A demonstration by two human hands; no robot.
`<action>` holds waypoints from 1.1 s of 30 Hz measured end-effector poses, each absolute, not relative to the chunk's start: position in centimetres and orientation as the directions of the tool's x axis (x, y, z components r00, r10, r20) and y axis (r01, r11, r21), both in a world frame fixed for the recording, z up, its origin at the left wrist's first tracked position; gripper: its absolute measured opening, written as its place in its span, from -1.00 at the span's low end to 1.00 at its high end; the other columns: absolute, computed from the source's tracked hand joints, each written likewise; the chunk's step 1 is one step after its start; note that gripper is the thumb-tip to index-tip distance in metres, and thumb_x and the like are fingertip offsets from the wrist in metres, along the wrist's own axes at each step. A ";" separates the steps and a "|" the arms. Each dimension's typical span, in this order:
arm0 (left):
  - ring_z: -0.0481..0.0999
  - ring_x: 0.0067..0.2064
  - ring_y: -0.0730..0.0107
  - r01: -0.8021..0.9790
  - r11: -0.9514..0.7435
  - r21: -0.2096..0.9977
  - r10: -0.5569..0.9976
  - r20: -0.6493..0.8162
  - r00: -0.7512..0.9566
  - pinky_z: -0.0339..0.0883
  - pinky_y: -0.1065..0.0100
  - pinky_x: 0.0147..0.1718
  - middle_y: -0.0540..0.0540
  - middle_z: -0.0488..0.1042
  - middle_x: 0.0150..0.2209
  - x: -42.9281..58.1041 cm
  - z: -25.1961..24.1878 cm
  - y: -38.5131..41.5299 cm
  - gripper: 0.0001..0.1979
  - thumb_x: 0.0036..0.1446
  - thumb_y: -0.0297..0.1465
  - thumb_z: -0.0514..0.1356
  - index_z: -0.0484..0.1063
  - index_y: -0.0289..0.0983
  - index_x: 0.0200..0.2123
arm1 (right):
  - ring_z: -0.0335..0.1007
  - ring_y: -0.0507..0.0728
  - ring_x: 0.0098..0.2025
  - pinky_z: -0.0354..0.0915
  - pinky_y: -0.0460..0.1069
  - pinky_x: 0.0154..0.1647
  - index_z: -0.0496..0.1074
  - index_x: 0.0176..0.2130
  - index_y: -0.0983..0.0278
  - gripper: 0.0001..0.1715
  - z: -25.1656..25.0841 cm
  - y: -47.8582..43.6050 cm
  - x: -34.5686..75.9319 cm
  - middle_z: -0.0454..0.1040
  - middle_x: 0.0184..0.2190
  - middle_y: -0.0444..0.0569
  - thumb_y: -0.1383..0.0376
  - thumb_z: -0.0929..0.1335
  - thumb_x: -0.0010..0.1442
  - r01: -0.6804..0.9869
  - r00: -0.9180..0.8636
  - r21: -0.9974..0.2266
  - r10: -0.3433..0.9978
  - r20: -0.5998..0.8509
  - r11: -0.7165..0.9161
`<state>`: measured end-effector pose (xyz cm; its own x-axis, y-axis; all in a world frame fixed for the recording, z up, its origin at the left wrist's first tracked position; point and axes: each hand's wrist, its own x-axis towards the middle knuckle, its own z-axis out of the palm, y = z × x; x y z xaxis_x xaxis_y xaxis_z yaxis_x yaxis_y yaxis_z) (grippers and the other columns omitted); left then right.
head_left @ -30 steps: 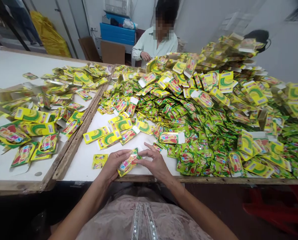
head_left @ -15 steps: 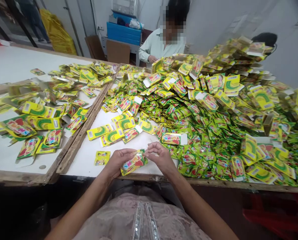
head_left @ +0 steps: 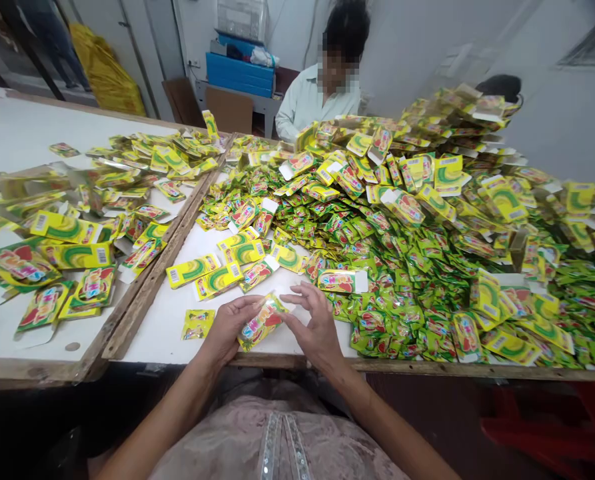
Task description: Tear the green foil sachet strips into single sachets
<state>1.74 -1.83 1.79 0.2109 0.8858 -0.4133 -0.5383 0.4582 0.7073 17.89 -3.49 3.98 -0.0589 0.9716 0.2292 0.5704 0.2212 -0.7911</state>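
My left hand [head_left: 231, 327] is closed around the lower left side of a small yellow-and-green printed carton [head_left: 261, 321], held tilted above the table's front edge. My right hand [head_left: 317, 323] is at the carton's upper right end, thumb by its edge and the other fingers stretched out and apart from the thumb. Left of my left hand lies a flat yellow sachet [head_left: 197, 324]. Just beyond my hands are several closed-looking cartons [head_left: 218, 280]. To the right, a large heap of green sachets [head_left: 402, 287] reaches the table edge.
Many cartons [head_left: 442, 173] are piled on the heap's far side. More cartons [head_left: 72, 227] lie left of a raised wooden strip [head_left: 150, 280]. A person [head_left: 322, 93] sits across the table. A red stool [head_left: 542, 427] stands below at right.
My right fingers have spread from a pinch at the carton's end. The carton is turned more upright in my left hand. The view has shifted slightly, and a carton now stands at the far pile.
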 end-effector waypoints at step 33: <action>0.51 -0.43 0.33 -0.301 0.435 0.848 0.899 -0.391 0.197 0.33 0.39 -0.39 -0.05 0.58 -0.43 2.0 1.1 -3.6 -0.64 -0.36 -0.37 0.45 0.52 -0.32 -0.38 | 0.49 0.14 -0.23 -0.28 0.26 0.24 0.29 0.06 0.16 -0.50 4.3 -3.3 18.2 0.58 -0.37 -0.12 0.18 0.32 0.12 0.462 -0.245 -0.885 0.967 -0.064 0.058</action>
